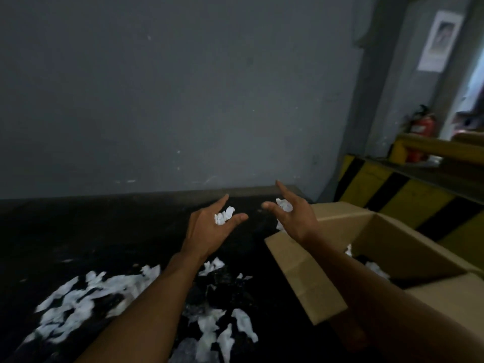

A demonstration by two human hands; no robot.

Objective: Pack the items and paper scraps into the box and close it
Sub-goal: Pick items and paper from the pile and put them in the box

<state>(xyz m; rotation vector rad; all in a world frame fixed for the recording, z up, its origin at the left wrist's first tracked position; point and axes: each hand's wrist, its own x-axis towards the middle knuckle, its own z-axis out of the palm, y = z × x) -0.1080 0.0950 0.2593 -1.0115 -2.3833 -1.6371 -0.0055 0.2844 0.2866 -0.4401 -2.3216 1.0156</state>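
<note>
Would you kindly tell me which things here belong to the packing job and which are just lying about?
Job: cardboard box, open; paper scraps on the dark surface; more in the left hand and right hand.
Lying about: fire extinguisher; wall poster; striped barrier.

1. The box is plain brown cardboard, matt, with creased flaps.
2. The paper scraps are thin white paper, crumpled, with torn edges.
3. The surface is black and rough-looking, with a faint sheen in places.
4. The wall is grey matt paint, scuffed and flecked.
</note>
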